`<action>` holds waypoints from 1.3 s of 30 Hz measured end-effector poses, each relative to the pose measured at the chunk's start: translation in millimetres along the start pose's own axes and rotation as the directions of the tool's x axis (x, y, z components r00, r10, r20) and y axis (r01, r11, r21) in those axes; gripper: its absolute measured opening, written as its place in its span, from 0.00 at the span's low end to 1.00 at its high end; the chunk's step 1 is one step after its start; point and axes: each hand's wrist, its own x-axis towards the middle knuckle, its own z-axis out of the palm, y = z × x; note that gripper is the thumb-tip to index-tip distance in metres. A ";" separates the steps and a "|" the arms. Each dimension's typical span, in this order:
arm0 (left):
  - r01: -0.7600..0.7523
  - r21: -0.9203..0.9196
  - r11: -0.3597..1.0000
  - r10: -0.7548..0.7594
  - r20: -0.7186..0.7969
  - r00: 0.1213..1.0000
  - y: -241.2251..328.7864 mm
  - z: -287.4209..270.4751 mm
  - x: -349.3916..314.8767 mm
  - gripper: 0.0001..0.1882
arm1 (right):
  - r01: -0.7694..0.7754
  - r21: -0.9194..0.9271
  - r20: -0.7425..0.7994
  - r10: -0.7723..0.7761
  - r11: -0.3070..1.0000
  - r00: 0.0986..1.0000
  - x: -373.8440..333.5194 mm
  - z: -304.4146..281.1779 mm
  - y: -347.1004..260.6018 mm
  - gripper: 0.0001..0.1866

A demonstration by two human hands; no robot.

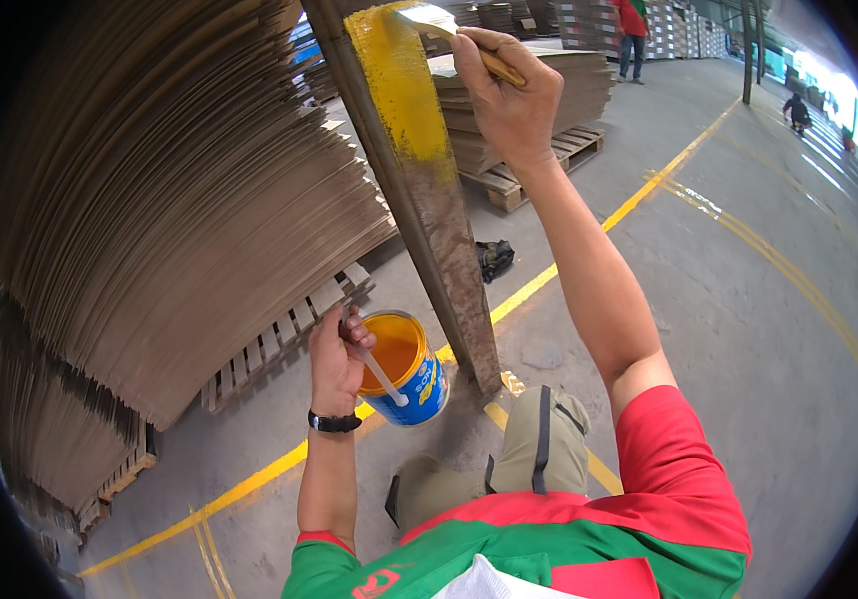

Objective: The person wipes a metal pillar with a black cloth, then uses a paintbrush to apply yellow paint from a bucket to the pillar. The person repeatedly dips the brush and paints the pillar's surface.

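Raised high, my right hand (514, 100) is closed round the wooden handle of a paintbrush (501, 68). Its bristle end meets the upper face of a steel column (439, 220). Wet yellow paint (399, 90) covers the upper part of that face; lower down the metal is bare, brown and scuffed. Lower left, my left hand (339, 349) grips the white handle of a blue paint bucket (419, 389), which hangs tilted beside the column. Yellow-orange paint coats the bucket's inside and rim.
Tall stacks of cardboard sheets (179, 220) on pallets rise at the left. Behind the column another stack stands on a wooden pallet (509, 185). A dark bag-like bundle (494, 260) lies on the floor near yellow lines (638, 200). A person (632, 40) stands far back; another crouches (796, 112).
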 end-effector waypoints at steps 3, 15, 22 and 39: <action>-0.007 0.003 1.000 0.007 -0.019 1.000 -0.5 -0.6 0.4 0.12 | 0.011 -0.057 0.009 -0.011 0.998 1.000 -1.3 6.6 -0.7 0.09; -0.024 0.054 0.998 0.026 -0.033 0.999 0.0 -2.2 -1.7 0.13 | 0.080 0.005 0.045 -0.080 0.997 0.996 -14.3 26.8 -13.6 0.09; -0.022 0.037 0.999 0.023 -0.023 0.999 -0.9 -2.8 -1.0 0.13 | 0.099 -0.002 0.064 -0.099 0.995 0.993 -10.7 28.8 -12.0 0.09; 0.007 0.075 0.997 -0.009 0.026 1.000 0.8 2.8 -1.5 0.13 | -0.280 -0.059 0.228 0.286 0.958 0.931 -48.5 -36.5 -63.0 0.06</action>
